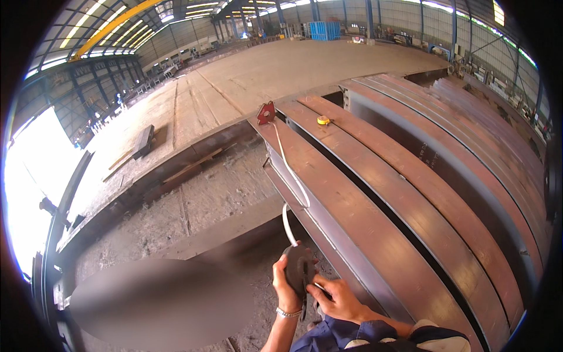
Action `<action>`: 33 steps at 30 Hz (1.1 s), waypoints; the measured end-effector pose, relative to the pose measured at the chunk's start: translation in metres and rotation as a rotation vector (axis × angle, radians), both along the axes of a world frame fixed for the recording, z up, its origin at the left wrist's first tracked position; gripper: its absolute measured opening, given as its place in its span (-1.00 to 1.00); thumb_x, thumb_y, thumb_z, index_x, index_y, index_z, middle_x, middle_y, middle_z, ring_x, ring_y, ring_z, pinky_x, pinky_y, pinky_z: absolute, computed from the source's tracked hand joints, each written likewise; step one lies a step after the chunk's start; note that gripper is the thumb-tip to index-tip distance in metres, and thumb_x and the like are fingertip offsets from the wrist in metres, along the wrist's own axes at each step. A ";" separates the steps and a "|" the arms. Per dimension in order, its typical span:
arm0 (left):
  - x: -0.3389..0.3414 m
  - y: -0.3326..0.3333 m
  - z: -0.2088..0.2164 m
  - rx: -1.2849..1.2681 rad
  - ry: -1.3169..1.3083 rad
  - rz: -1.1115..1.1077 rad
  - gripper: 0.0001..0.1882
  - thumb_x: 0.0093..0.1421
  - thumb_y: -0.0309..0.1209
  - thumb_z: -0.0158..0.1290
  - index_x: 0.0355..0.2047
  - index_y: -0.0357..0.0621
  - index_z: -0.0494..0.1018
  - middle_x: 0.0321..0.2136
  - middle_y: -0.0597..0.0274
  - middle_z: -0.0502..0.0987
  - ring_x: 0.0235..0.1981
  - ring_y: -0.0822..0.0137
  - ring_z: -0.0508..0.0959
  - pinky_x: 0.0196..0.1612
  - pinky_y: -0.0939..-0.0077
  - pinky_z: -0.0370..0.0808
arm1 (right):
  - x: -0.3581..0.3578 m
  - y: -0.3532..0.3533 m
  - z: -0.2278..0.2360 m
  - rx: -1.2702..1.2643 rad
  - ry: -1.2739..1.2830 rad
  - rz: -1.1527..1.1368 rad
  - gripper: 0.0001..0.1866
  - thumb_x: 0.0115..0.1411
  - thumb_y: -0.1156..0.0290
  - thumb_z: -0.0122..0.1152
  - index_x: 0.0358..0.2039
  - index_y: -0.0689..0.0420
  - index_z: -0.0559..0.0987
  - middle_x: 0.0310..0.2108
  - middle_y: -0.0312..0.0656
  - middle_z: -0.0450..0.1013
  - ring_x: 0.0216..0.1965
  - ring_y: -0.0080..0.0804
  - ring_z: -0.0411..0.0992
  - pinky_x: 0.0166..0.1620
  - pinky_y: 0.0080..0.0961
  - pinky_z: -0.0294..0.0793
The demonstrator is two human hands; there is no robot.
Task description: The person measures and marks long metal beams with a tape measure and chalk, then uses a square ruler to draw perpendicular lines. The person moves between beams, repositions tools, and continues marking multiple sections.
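Note:
My left hand point(284, 287), with a bracelet at its wrist, is closed around a dark, round long-tape reel point(298, 268) at the lower middle. At the reel's right side, the fingers of my right hand point(341, 300) are closed on its small dark crank handle, partly hidden. A white measuring tape point(285, 155) leaves the top of the reel, bends over the edge of the nearest steel beam point(346, 202) and lies along it. Its far end reaches a red magnetic welding square point(265, 113) at the beam's corner.
More long brown steel beams point(399, 176) lie side by side to the right, with dark gaps between them. A yellow tape measure point(323, 120) rests on one. Rough ground point(229, 182) with loose timber lies left. Blue racks point(325, 30) stand far back.

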State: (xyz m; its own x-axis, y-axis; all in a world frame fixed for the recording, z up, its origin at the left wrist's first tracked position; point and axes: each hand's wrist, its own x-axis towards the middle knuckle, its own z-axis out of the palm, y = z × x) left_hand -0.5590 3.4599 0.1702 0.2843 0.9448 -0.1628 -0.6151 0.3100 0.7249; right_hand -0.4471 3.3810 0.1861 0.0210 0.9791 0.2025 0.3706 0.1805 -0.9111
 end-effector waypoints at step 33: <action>0.097 0.422 -0.033 -0.172 0.056 -0.155 -0.37 0.31 0.10 -0.14 0.06 -0.21 0.44 -0.16 0.00 0.61 -0.20 0.06 0.65 -0.14 0.21 0.63 | 0.091 0.432 -0.023 0.137 0.001 -0.208 -0.77 0.35 0.32 0.18 -0.40 0.18 0.47 -0.62 0.09 0.43 -0.53 0.16 0.49 -0.52 -0.09 0.37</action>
State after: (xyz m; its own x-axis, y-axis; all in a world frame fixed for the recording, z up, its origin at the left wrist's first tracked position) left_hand -0.4616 3.8816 0.1377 0.4097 0.8477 -0.3370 -0.5106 0.5193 0.6853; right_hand -0.3565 3.8130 0.1634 0.2190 0.9170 0.3334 0.4118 0.2228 -0.8836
